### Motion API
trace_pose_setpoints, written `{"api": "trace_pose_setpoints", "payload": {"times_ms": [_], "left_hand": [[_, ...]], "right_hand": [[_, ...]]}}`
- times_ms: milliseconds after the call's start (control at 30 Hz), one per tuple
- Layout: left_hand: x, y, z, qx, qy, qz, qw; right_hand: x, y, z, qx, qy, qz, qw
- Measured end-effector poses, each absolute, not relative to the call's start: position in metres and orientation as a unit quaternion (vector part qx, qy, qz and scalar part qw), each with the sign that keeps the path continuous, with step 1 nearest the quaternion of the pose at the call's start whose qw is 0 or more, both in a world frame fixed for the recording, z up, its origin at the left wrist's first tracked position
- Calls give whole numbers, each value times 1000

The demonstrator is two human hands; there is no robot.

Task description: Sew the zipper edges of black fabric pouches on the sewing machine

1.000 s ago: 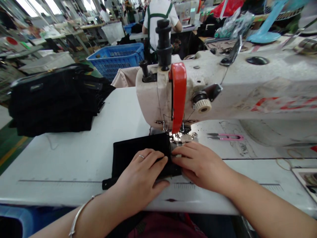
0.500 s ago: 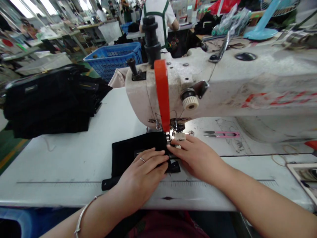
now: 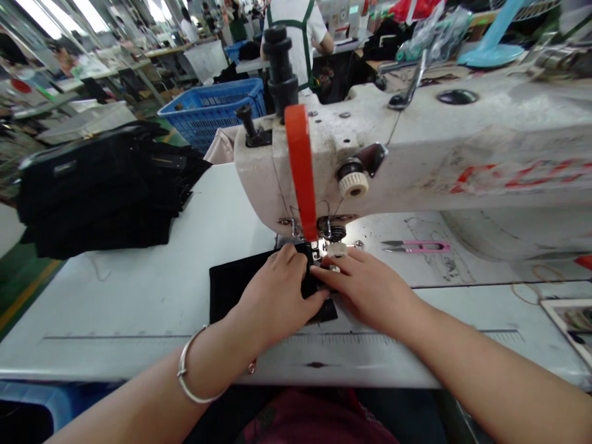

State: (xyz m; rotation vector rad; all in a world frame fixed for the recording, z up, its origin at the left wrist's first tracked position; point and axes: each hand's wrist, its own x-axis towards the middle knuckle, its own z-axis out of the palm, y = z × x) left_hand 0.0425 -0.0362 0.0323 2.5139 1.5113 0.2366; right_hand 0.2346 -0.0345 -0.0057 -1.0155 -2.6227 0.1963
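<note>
A flat black fabric piece [image 3: 231, 280] lies on the sewing machine table, its right edge by the presser foot [image 3: 316, 251]. On top of the fabric, my left hand [image 3: 272, 302] has its fingers bent and closed on the cloth, thumb pointing right. My right hand [image 3: 370, 287] lies just right of the presser foot, fingers stretched towards the fabric's right edge and touching down there. Its lower fingers are partly hidden. Above both hands stands the white sewing machine [image 3: 411, 160], with a red strip [image 3: 300, 169] hanging in front of the needle area.
Pink-handled thread snips [image 3: 419, 246] lie under the machine arm. A pile of black fabric pieces [image 3: 97, 191] sits at the table's left. Beyond it stands a blue basket [image 3: 210, 114]. A person in a white shirt [image 3: 289, 18] is behind the machine.
My left hand has moved forward and up over the fabric, its fingers going from flat to bent. My right hand has stayed nearly in place beside the presser foot.
</note>
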Motion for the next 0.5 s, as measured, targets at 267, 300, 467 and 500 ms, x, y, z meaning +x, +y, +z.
{"api": "trace_pose_setpoints", "payload": {"times_ms": [267, 300, 467, 500], "left_hand": [[39, -25, 45, 845, 510, 113, 111], [38, -26, 43, 848, 502, 130, 111], [34, -38, 28, 869, 449, 172, 117], [33, -40, 26, 874, 438, 177, 117]], "right_hand": [[231, -37, -3, -364, -918, 77, 139], [231, -38, -2, -362, -919, 79, 138], [229, -39, 0, -366, -917, 86, 134], [229, -39, 1, -367, -916, 88, 137]]}}
